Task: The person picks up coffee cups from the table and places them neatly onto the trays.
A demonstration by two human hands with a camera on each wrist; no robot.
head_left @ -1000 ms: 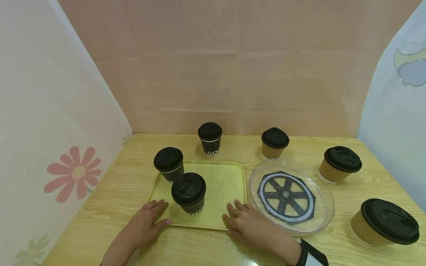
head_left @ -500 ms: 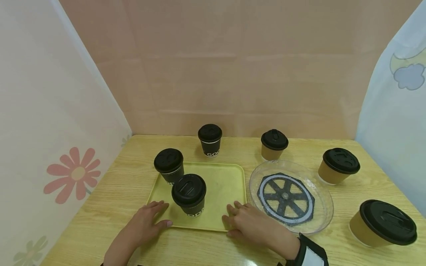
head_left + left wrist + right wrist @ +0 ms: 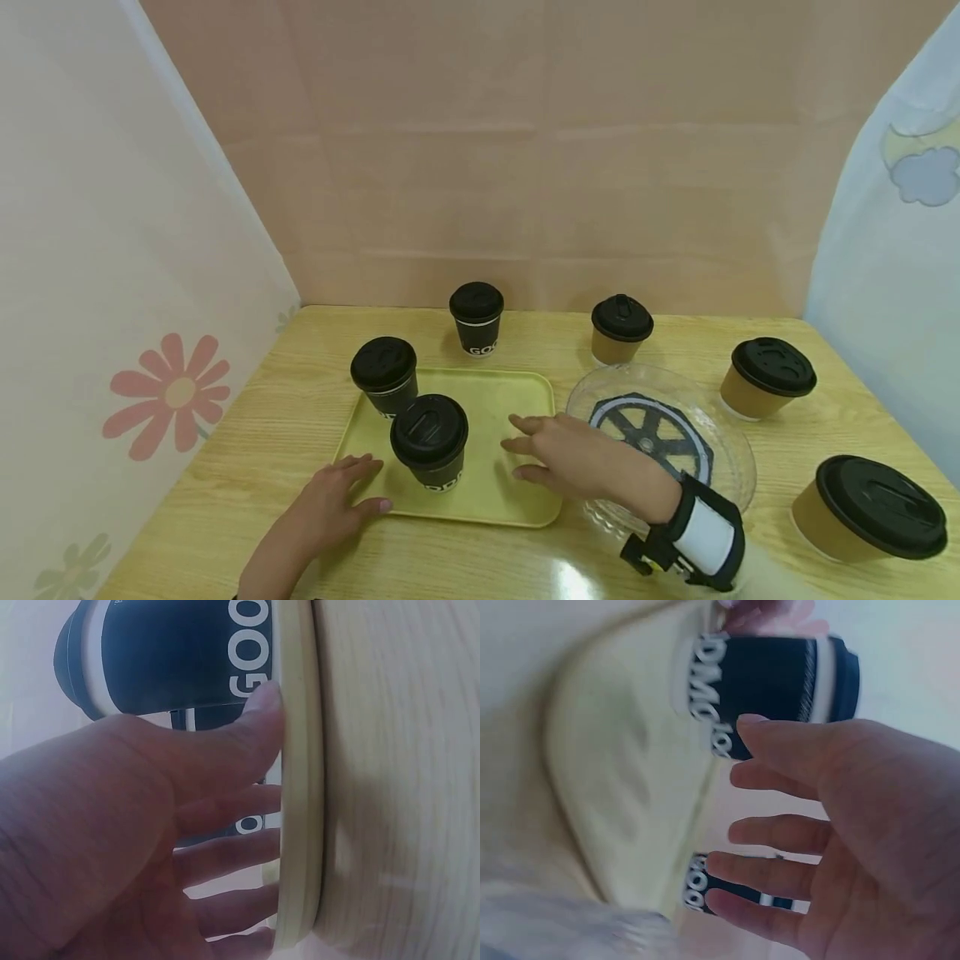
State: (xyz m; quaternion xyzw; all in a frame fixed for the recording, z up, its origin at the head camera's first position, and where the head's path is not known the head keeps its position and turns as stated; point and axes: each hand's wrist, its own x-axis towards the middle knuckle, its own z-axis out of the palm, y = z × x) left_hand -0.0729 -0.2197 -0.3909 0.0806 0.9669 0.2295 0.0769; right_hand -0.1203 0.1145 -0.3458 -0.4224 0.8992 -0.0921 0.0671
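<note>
A yellow tray (image 3: 498,500) lies on the wooden table, bearing two black paper cups with black lids: a front cup (image 3: 430,442) and one at the back left, the rear cup (image 3: 384,375). My left hand (image 3: 326,508) rests on the tray's front-left corner, its thumb (image 3: 262,724) against the rim beside the lettered cup. Over the tray's right side hovers my right hand (image 3: 566,454), fingers extended and holding nothing. In the right wrist view its fingers (image 3: 772,874) stand apart from each other, and the front cup (image 3: 772,679) shows beyond the thumb.
Right of the tray is a clear round dish (image 3: 738,467) with a dark wheel pattern, partly behind my right forearm. A third black cup (image 3: 477,321) stands behind the tray. Brown lidded cups stand at the back (image 3: 618,333), right (image 3: 765,383) and front right (image 3: 840,517).
My right hand has lifted from the tray's front-right corner and moved back over the tray's right side. The left hand, tray and cups stay where they were.
</note>
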